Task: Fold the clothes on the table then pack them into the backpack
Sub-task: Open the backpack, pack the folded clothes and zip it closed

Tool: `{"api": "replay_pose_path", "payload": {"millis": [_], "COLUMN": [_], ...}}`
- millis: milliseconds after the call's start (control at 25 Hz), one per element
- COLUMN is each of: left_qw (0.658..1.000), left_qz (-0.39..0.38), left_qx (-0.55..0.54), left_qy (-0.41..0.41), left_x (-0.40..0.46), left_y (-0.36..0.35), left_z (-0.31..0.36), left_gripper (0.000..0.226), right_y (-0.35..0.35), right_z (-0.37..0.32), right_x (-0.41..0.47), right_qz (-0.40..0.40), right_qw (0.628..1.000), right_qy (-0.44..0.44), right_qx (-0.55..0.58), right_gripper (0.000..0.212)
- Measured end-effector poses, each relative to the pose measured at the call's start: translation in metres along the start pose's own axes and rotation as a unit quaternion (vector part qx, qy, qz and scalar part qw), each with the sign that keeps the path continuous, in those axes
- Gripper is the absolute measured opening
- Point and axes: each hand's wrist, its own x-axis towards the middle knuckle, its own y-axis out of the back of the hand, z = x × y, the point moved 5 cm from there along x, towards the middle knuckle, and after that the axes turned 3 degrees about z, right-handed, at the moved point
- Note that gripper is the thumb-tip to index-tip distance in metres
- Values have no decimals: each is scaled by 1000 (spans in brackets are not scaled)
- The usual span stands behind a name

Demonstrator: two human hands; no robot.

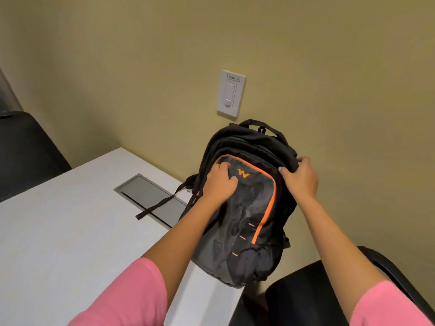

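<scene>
At 9 o'clock: black chair (28, 156) by table (58, 231) | 10 o'clock: strap (160, 203) trails over grey hatch (146, 191) | centre: backpack (249, 220) propped at table edge, seemingly zipped; no clothes visible | left hand (221, 182) grip clenched on front pocket, likely steadying | 2 o'clock: right hand (301, 177) grasps top side, probably seeking zipper.
</scene>
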Motion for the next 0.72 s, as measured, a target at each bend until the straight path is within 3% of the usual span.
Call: {"api": "replay_pose_path", "payload": {"millis": [120, 240, 360, 440, 600, 720], "left_qw": [997, 986, 981, 988, 986, 990], "left_qz": [-40, -73, -135, -97, 63, 119], "left_qx": [-62, -149, -139, -116, -152, -77], "left_qy": [39, 8, -15, -30, 7, -10], "left_x": [-1, -20, -50, -67, -82, -99], "left_y": [-13, -18, -23, -19, 18, 56], "left_z": [10, 20, 20, 16, 1, -7], "left_gripper": [55, 81, 107, 119, 94, 70], "right_y": [4, 2, -7, -13, -14, -15], "right_z": [-10, -34, -65, -86, -134, -154], "right_x": [0, -12, -30, -44, -81, -105], "right_qz": [-81, -138, -191, -226, -284, -304], "right_qw": [996, 989, 975, 959, 931, 920], "right_qy": [33, 45, 23, -4, -27, -27], "right_qx": [-22, 13, 106, 170, 228, 247], "right_gripper": [22, 20, 28, 23, 15, 24]}}
